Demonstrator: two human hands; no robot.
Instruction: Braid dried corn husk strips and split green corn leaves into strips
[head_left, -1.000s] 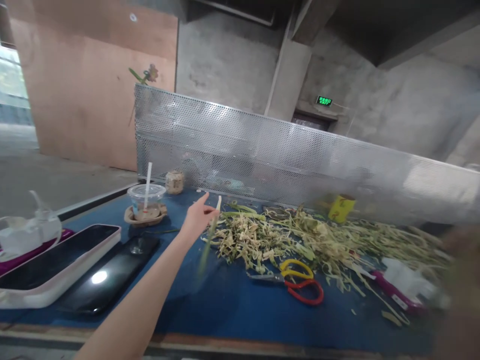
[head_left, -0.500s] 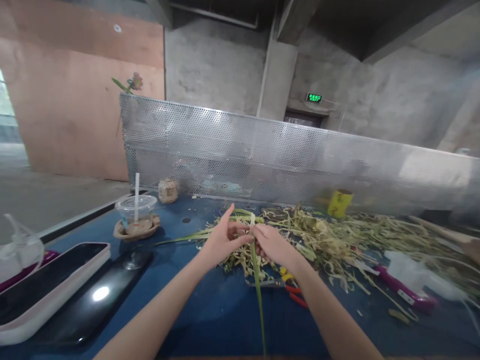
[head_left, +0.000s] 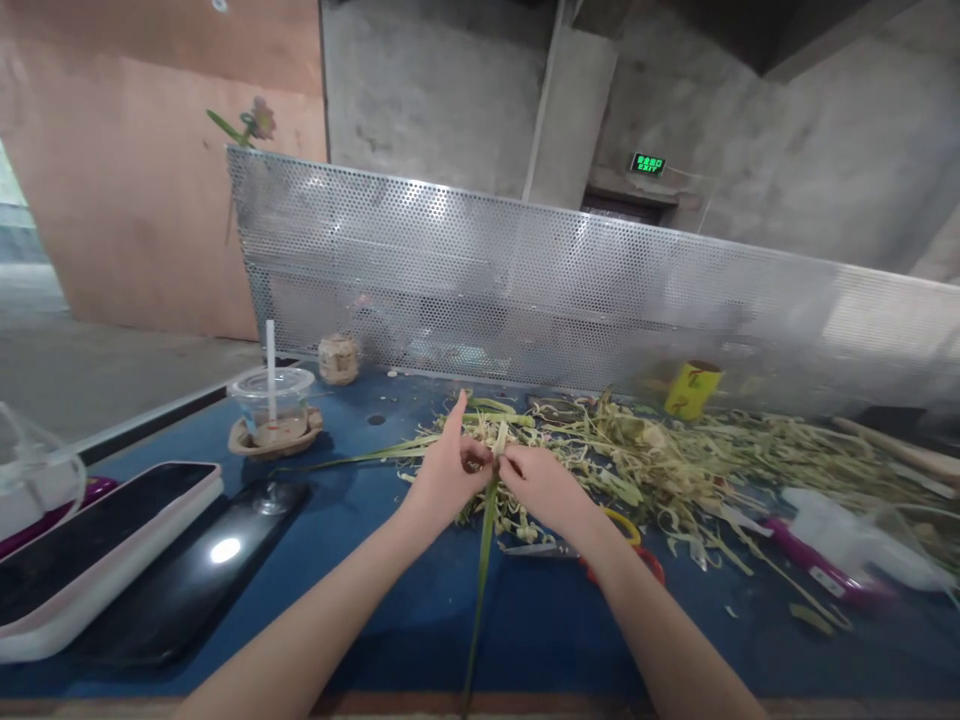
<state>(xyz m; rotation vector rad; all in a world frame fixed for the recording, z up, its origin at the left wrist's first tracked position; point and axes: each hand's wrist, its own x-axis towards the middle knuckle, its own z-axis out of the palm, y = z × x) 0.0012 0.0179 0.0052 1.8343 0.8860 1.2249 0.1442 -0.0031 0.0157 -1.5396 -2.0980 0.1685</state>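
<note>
My left hand [head_left: 450, 470] and my right hand [head_left: 541, 480] meet above the blue table, fingertips almost touching. Both pinch a long green leaf strip [head_left: 485, 560], which hangs down toward the table's front edge. A short pale end of it sticks up between the fingers, and the exact fold there is hidden. The left thumb points upward while its other fingers curl in. Another thin green blade [head_left: 360, 458] reaches left from behind the left hand. Scissors [head_left: 544, 550] with red and yellow handles lie under the right forearm, which partly covers them.
Dried leaf scraps [head_left: 637, 450] spread behind the hands and to the right. A plastic cup [head_left: 271, 395] with a straw, a twine roll [head_left: 339, 358] and two phones are at left. At right are a yellow can [head_left: 694, 390] and a purple glue gun [head_left: 817, 565]. A perforated metal panel [head_left: 450, 270] stands behind.
The view has tipped down slightly. The hands have drawn closer on the strip, and its hanging end has swung left. More of the scissors' handles shows.
</note>
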